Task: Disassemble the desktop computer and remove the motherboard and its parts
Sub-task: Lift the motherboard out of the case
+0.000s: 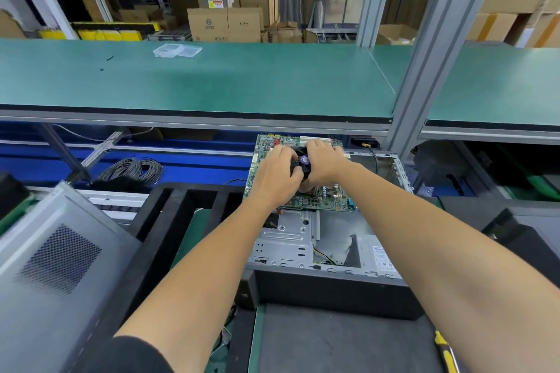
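Factory assembly line: green workbench (212, 82), stacked cartons (224, 24).

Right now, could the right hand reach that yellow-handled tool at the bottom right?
Probably yes, but not at once: the right hand and left hand both grip the fan on the motherboard. The tool lies uncovered near the right elbow.

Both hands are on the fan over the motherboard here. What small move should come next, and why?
Probably lift the cooler fan straight up off the motherboard. Left hand and right hand already grip it from opposite sides, and the board lies out over the open case. Whether its fasteners are loose cannot be seen.
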{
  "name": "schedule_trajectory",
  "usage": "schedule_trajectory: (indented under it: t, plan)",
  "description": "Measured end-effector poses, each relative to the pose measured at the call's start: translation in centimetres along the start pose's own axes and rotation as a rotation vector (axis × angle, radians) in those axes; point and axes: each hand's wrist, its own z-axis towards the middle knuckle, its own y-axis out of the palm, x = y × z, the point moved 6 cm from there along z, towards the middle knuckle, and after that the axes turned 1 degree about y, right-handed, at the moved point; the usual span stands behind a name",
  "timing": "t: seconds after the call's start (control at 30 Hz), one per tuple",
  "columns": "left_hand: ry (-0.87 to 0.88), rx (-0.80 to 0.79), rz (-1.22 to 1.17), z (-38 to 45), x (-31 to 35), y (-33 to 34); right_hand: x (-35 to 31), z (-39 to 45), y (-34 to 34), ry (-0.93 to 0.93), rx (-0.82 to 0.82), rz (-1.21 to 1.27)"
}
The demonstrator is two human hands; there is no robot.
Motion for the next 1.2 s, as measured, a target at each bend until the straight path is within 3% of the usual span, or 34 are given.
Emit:
schedule_trajectory:
  t: [0.17,0.43,0.57,1.2]
  plan:
    - [-0.017,0.028,0.011,-0.9,-0.6,-1.0,-0.3,-1.1,-0.8,-0.020,0.070,-0.011]
    - [-0.061,0.047,0.012,-1.7,0.0,-2.2,-1.0,-4.7,-1.1,-0.016,0.019,0.029]
    - [-0.126,-0.019,-0.025,-2.5,1.0,-1.9,-1.8,-6.5,-1.8,-0.042,0.013,-0.026]
    - [0.039,-0.324,-0.107,-9.9,5.5,-2.5,-3.5,-17.3,-0.7,-0.046,0.034,0.018]
